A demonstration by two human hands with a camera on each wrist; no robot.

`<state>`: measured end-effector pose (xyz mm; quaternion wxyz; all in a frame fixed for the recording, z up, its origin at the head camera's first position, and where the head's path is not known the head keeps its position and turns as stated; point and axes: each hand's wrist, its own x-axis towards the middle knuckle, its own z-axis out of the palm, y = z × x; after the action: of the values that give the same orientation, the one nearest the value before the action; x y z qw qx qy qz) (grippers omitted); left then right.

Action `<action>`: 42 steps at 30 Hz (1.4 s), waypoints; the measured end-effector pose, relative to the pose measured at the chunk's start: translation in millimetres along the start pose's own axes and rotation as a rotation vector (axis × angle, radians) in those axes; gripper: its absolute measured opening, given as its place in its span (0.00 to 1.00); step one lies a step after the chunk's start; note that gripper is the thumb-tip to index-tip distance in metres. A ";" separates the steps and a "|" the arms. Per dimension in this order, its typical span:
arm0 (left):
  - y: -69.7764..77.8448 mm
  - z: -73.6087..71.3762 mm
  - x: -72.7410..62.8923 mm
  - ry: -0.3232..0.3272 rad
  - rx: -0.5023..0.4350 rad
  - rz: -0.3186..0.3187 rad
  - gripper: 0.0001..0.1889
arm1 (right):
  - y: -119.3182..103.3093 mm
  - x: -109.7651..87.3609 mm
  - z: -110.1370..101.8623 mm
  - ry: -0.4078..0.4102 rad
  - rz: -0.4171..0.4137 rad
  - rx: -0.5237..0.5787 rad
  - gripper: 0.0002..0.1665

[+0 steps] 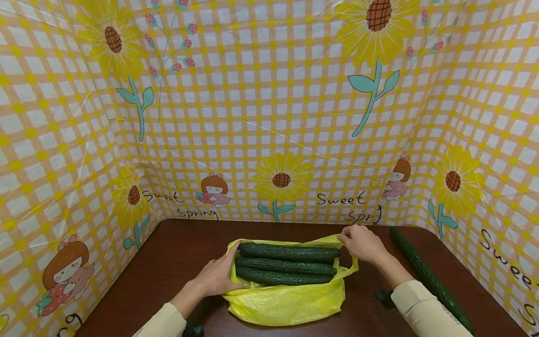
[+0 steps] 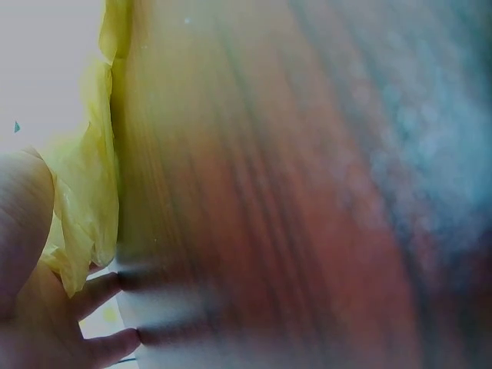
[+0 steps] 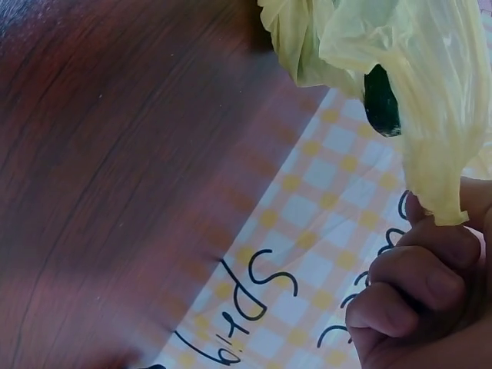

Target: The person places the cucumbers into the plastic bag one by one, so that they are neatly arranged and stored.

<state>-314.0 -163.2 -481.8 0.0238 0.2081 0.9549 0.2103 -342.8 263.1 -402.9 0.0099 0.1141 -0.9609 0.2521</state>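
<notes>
A yellow plastic bag (image 1: 286,306) lies on the dark wooden table with its mouth spread. Inside it, three long green cucumbers (image 1: 288,252) lie side by side. At the bag's left end my left hand (image 1: 216,276) holds the rim, thumb and index finger wide apart; in the left wrist view the yellow plastic (image 2: 84,177) passes between thumb and fingers, two fingertips touching the table. My right hand (image 1: 364,243) pinches the bag's edge at its far right corner. The right wrist view shows that plastic (image 3: 434,115) drawn taut above curled fingers, with a dark cucumber end (image 3: 382,104) behind it.
Another cucumber (image 1: 429,276) lies on the table (image 1: 160,262) to the right, partly behind my right sleeve. Checked, flower-printed cloth (image 1: 269,117) walls the table at the back and both sides. One bag handle (image 1: 351,269) loops out at the right end.
</notes>
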 end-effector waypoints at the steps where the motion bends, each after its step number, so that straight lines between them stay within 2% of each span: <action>1: 0.2 -0.1 0.1 0.001 0.001 0.001 0.67 | 0.4 0.0 -0.1 -0.001 0.000 0.008 0.18; 4: 0.0 0.4 0.3 0.002 0.003 0.003 0.67 | 1.2 -0.7 -0.3 -0.009 0.001 0.050 0.20; 11: -0.6 0.6 -0.2 -0.002 -0.003 0.000 0.67 | 10.5 -3.1 2.5 -0.072 -0.065 0.160 0.26; 14: 0.3 -0.6 -0.5 0.000 0.000 0.000 0.67 | 13.9 -4.7 1.3 -0.110 -0.036 0.193 0.28; 18: 1.0 -0.7 0.3 0.000 -0.007 0.001 0.67 | 23.3 -9.1 -2.1 -0.173 0.009 0.286 0.37; 21: 1.0 0.9 0.3 -0.006 -0.016 -0.002 0.67 | 35.2 -12.7 -0.7 -0.211 0.032 0.395 0.34; 25: 0.6 2.9 -0.8 0.000 -0.002 -0.002 0.67 | 47.6 -13.5 5.4 -0.240 0.059 0.529 0.25; 28: 0.3 2.7 -1.4 0.007 0.006 0.002 0.67 | 49.7 -11.9 9.9 -0.219 0.064 0.524 0.23; 36: -0.6 0.8 -0.8 0.004 0.002 0.001 0.67 | 40.1 -7.1 20.7 -0.135 0.023 0.386 0.24; 42: 1.2 1.2 -2.3 -0.002 -0.005 -0.007 0.67 | 37.5 -5.2 24.3 -0.091 0.050 0.395 0.20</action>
<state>-311.3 -162.7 -482.5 0.0261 0.2049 0.9551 0.2124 -345.2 284.1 -442.7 -0.0622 0.1010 -0.8948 0.4303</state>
